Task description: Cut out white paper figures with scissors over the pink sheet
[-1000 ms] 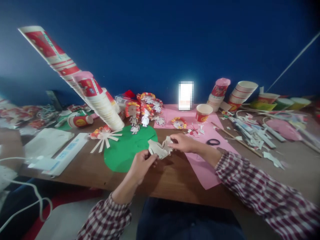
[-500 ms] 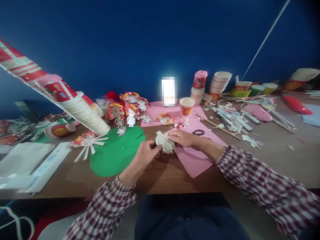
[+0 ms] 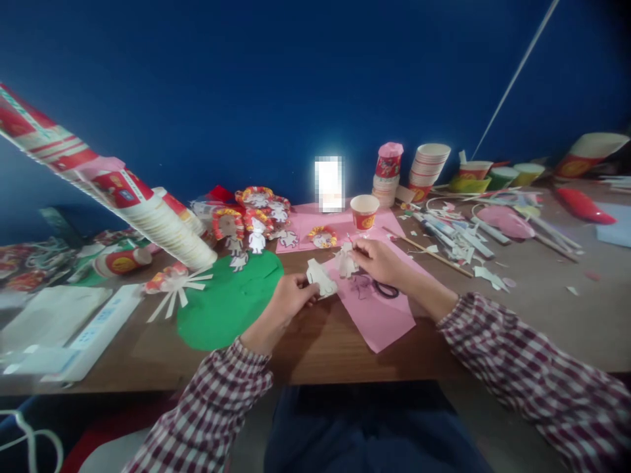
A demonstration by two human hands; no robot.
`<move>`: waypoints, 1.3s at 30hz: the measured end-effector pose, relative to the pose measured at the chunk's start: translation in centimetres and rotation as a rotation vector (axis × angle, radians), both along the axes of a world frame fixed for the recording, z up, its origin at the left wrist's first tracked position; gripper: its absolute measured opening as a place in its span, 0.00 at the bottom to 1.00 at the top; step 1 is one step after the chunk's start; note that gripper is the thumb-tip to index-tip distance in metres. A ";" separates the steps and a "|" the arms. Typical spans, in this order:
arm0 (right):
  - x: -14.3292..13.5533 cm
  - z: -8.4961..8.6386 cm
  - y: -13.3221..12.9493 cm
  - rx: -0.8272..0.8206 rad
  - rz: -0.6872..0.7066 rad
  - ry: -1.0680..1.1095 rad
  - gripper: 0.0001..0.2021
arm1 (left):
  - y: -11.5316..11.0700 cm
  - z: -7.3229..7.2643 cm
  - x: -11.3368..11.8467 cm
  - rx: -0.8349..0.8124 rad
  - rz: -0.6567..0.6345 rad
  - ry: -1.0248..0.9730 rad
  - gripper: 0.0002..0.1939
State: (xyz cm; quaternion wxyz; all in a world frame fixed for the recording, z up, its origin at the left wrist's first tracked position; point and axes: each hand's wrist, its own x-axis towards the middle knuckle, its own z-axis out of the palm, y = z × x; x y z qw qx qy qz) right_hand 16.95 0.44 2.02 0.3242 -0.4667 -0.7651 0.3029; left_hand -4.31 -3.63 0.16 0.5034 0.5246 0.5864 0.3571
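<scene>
My left hand (image 3: pixel 294 292) pinches a pale paper cutout (image 3: pixel 320 278) above the front of the table. Held in my right hand (image 3: pixel 371 256) is a second, smaller paper cutout (image 3: pixel 346 261), apart from the first; its outline is hard to make out. Beneath my right hand lie the black scissor handles (image 3: pixel 386 290) on a pink paper sheet (image 3: pixel 389 323). A green paper disc (image 3: pixel 207 322) is left of my left hand, with a small animal-shaped cutout (image 3: pixel 239 262) at its far edge.
Behind stand a paper cup (image 3: pixel 365 214), stacked cups (image 3: pixel 428 171) and figures in red-yellow rings (image 3: pixel 256 226). A long cup stack (image 3: pixel 162 220) leans at left. Pens (image 3: pixel 461 230), a thin stick (image 3: pixel 434 254) and paper scraps lie right. A white fringed piece (image 3: pixel 182 282) lies left.
My right hand has moved right and slightly up with a smaller cutout, away from the piece in my left hand. The left hand stays nearly in place. The view has shifted slightly.
</scene>
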 end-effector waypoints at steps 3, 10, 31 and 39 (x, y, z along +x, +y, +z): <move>-0.3 -0.1 -0.4 -0.025 0.048 0.007 0.06 | -0.1 -0.7 -0.3 -0.054 -0.106 -0.011 0.07; -3.1 -0.3 -1.0 -0.048 0.154 -0.089 0.07 | -1.5 0.2 -1.8 0.306 -0.055 0.415 0.15; -4.5 -3.0 0.3 0.055 0.248 -0.197 0.05 | -5.4 -2.1 -1.7 0.809 -0.388 0.887 0.12; -4.5 -3.3 0.3 0.070 0.249 -0.226 0.05 | -5.3 -2.3 -1.8 0.820 -0.391 0.897 0.11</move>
